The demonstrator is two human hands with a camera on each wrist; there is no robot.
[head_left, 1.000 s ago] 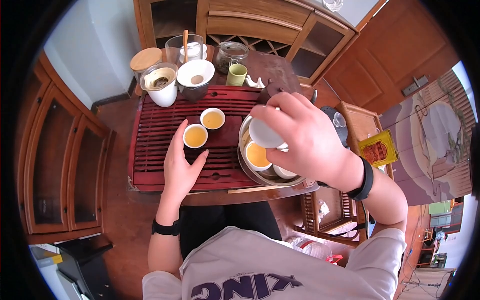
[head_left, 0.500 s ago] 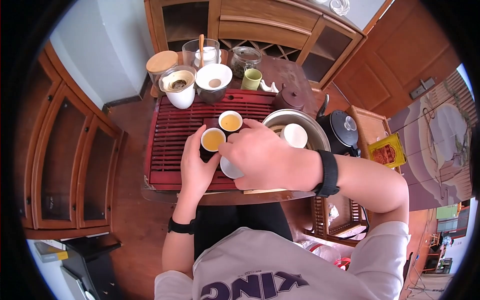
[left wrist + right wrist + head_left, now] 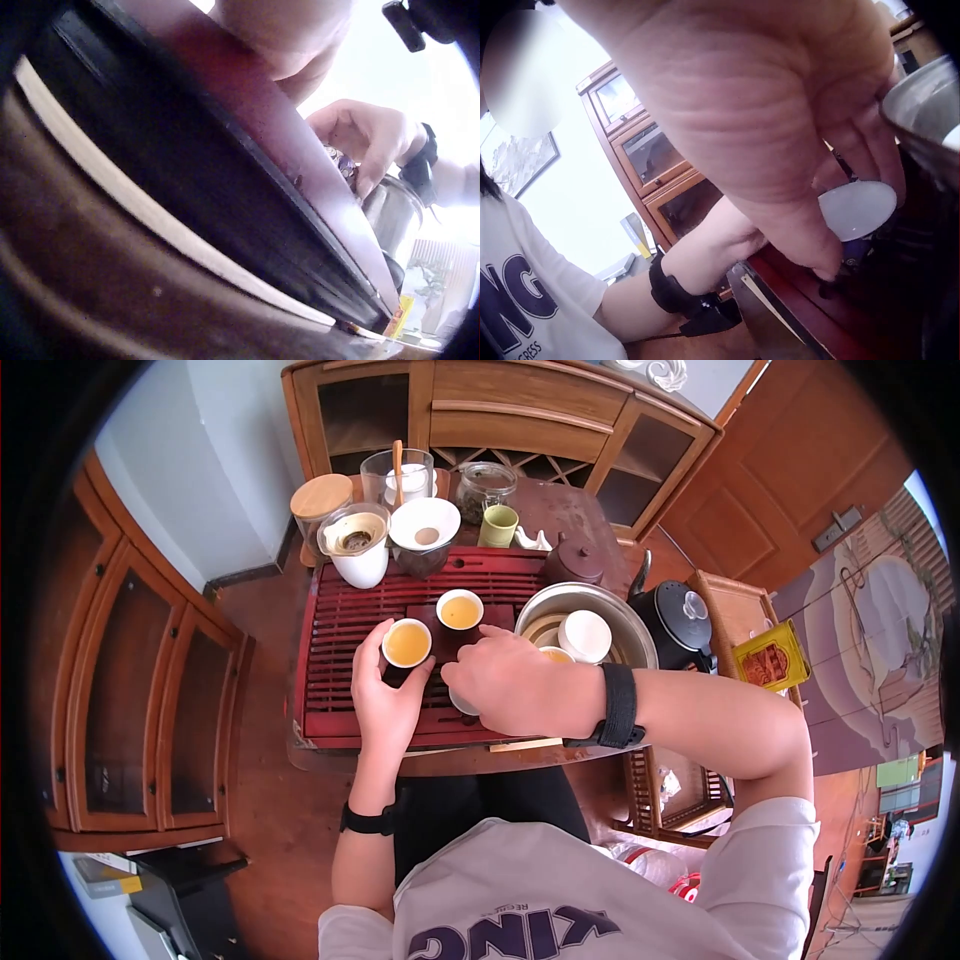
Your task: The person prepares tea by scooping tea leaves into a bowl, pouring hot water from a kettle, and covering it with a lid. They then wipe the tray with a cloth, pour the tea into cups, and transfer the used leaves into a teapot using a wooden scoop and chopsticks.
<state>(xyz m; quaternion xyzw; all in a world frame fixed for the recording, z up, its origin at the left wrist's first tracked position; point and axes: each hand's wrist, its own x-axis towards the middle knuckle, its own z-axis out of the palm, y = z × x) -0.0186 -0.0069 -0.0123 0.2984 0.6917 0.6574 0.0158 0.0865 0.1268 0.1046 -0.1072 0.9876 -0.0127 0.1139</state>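
My left hand (image 3: 388, 695) has its thumb and fingers round a white-rimmed teacup (image 3: 407, 644) of amber tea on the slatted red tea tray. Just behind it stands a second filled teacup (image 3: 460, 611). In the head view my right hand (image 3: 525, 678) comes over the tray's front and hides most of a small white cup (image 3: 464, 703). The right wrist view shows that white cup (image 3: 859, 210) between thumb and fingers, low over the tray. Its side looks patterned in the left wrist view, where the right hand (image 3: 360, 135) appears beyond the tray edge.
At the tray's right sits a metal basin (image 3: 632, 610) holding a white cup (image 3: 585, 636). A dark kettle (image 3: 675, 622) and a brown teapot (image 3: 573, 558) stand near it. Along the back are a lidded white cup (image 3: 360, 565), a strainer bowl (image 3: 425, 520), a green cup (image 3: 498, 525) and jars.
My right hand has carried the white cup from over the basin leftward and down to the tray's front. The left hand has shifted its teacup slightly left, away from the second one.
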